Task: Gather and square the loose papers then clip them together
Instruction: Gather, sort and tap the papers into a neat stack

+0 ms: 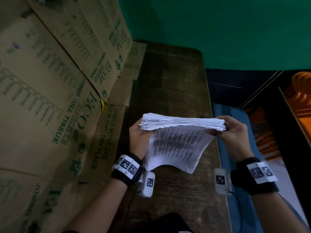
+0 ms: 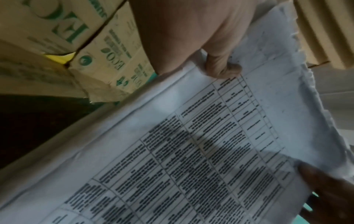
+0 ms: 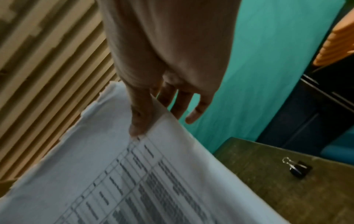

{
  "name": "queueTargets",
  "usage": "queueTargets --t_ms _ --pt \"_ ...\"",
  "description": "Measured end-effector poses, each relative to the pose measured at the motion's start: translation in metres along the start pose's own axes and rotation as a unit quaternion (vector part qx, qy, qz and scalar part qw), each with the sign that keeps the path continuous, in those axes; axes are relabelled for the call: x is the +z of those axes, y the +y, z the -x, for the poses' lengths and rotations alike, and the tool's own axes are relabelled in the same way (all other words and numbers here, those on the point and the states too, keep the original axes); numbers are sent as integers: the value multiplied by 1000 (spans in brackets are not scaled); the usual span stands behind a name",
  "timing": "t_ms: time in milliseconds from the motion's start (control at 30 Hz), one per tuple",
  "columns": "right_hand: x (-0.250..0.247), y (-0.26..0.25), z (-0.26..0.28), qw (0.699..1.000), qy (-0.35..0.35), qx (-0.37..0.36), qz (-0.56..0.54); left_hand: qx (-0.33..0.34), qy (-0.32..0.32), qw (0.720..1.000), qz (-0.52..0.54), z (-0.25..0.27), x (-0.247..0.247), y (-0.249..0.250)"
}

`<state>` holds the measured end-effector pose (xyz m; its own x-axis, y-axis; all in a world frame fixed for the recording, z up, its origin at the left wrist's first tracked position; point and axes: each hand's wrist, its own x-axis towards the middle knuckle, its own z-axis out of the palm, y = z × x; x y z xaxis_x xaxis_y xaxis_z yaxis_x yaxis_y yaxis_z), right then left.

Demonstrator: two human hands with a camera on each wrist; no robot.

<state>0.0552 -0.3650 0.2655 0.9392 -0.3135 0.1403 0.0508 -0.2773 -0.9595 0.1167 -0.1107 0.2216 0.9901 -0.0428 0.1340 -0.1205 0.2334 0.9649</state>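
A thick stack of printed white papers point(image 1: 178, 142) is held in the air above the dark wooden table point(image 1: 176, 84), its upper edges uneven. My left hand point(image 1: 139, 133) grips the stack's left side, thumb on the printed front sheet point(image 2: 191, 151). My right hand point(image 1: 232, 130) grips the right side, thumb pressed on the front sheet point(image 3: 134, 174) and fingers behind. A black binder clip point(image 3: 298, 169) lies on the table to the right of the stack; in the head view only its wire handle point(image 1: 206, 114) peeks above the papers.
Stacked cardboard boxes point(image 1: 50, 91) printed in green wall off the left side of the table. A green wall point(image 1: 218, 27) rises behind. A blue surface point(image 1: 235, 125) and dark furniture with orange items point(image 1: 299, 91) lie to the right.
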Motion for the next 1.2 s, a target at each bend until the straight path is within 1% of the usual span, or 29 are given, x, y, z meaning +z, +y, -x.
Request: queueTargets --t_ms 67,133,167,267,333,400,467,533,567,633,700,733,767,833,900,967,1033,1067,1133,1200 --pt "1 7 4 994 18 -12 -103 26 -6 999 -19 -3 -1 4" --pt "5 18 11 985 1 -9 -170 43 -18 998 -46 -3 -4 2" --pt "10 25 16 983 -4 -4 -182 39 -30 998 -50 -2 -5 -2" --pt "24 40 27 989 10 9 -146 25 -56 995 -75 3 -9 -17" --pt "20 41 27 992 0 5 -125 27 -69 993 -95 0 -16 -20" --pt "15 43 26 995 -8 8 -101 2 -101 989 -105 -6 -23 -23" --pt "20 50 24 998 17 26 -46 -20 -141 981 -130 -8 -22 -26" --pt "29 54 24 996 48 64 -30 -30 -145 976 -161 -11 -21 -32" --pt "29 58 24 996 52 60 -33 -30 -141 976 -164 -12 -25 -35" --pt "27 59 23 997 44 47 -36 -55 -138 977 -155 -14 -32 -39" --pt "31 56 25 997 36 65 -37 -78 -161 970 -164 -13 -29 -41" --pt "36 55 26 996 35 76 -34 -80 -156 970 -168 -11 -23 -43" --pt "41 53 26 996 36 76 -31 -75 -134 973 -172 -10 -17 -44" --pt "50 44 24 996 53 50 -50 -47 -83 980 -173 -10 -7 -39" --pt "49 33 21 992 88 25 -89 -14 -53 982 -181 -12 -4 -30" --pt "44 25 22 988 107 9 -111 15 -39 986 -163 -12 -6 -23" --pt "46 26 25 991 100 12 -87 12 -48 990 -134 -9 -8 -26" --pt "49 32 28 993 86 28 -73 -3 -57 990 -129 -7 -9 -30" --pt "56 48 32 993 70 88 -45 -48 -53 991 -117 -7 -12 -40" --pt "60 75 29 988 56 144 10 -42 -45 992 -111 -10 -14 -38"
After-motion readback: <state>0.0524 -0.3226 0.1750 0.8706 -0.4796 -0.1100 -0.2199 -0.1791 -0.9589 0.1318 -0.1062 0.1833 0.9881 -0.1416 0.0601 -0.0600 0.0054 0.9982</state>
